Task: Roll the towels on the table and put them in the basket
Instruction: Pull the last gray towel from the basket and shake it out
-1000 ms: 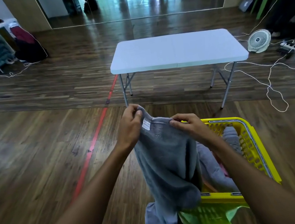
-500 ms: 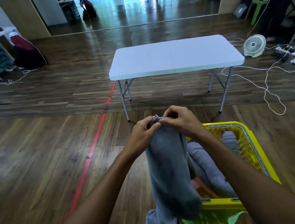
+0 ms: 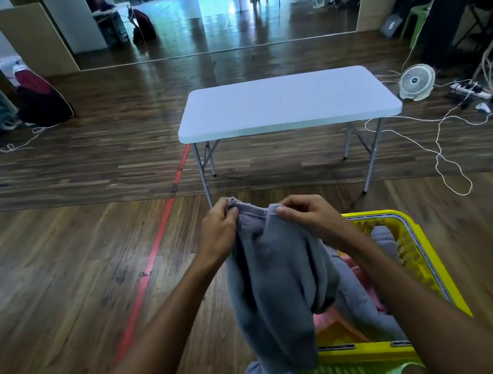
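Wood floor, white table [image 3: 287, 102] at 12 o'clock. Left hand [image 3: 218, 233], right hand [image 3: 310, 219] pinch top edge of grey towel [image 3: 276, 293] hanging at 6 o'clock beside yellow basket [image 3: 420, 260]. Hands, just together, now parted: towel probably being opened, rolling not begun.

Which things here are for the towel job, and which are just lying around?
For the job: grey towel, pinched at its top edge by left hand and right hand; yellow basket; other towels inside it; white folding table.

Just lying about: floor fan; power strip; green chair; dark red bag.
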Motion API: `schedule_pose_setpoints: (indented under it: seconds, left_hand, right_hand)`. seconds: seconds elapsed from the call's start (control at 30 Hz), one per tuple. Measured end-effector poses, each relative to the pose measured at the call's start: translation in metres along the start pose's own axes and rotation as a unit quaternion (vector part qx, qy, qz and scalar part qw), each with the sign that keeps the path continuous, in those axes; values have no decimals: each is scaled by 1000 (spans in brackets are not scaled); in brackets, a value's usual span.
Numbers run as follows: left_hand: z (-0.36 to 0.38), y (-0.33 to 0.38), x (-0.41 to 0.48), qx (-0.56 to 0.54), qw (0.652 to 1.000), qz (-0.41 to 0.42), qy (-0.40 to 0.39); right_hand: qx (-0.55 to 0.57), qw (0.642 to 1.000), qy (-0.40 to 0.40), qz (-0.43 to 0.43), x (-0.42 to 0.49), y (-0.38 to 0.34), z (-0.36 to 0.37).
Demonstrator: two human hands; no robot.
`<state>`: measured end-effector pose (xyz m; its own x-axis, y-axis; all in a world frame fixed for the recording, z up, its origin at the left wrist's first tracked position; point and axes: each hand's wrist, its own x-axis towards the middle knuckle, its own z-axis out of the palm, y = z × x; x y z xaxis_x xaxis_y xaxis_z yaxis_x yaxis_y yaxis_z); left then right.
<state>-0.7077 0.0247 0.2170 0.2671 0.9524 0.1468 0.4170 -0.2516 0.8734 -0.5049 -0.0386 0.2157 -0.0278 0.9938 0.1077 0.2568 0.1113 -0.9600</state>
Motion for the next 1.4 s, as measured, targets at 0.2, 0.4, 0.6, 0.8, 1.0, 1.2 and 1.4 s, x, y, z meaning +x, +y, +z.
schedule_pose_setpoints:
  seconds: [0.2,0.4,0.6,0.8,1.0,1.2,1.4]
  left_hand:
    - [23,7,-8,-36,999,8,-29]
    - [16,13,-11,-252,960,-73,-93]
    - [18,5,-8,-234,968,-34,-86]
    - [15,8,-4,-207,977,-41,-25]
    - [-23,6,17,-178,980,-38,84]
    - [-2,6,14,-125,992,-13,29]
    - [19,9,4,-138,990,-14,-14]
  right_hand:
    - [15,1000,6,-21,16,-9,19]
    - [24,999,-34,15,18,-7,20]
    - [-18,999,-29,18,22,-5,22]
    - [-21,998,-27,59,20,1,12]
    - [-8,996,-28,90,-5,24,-24]
    - [6,1000,-11,10,8,-4,-11]
    - [9,1000,-11,-18,20,-12,9]
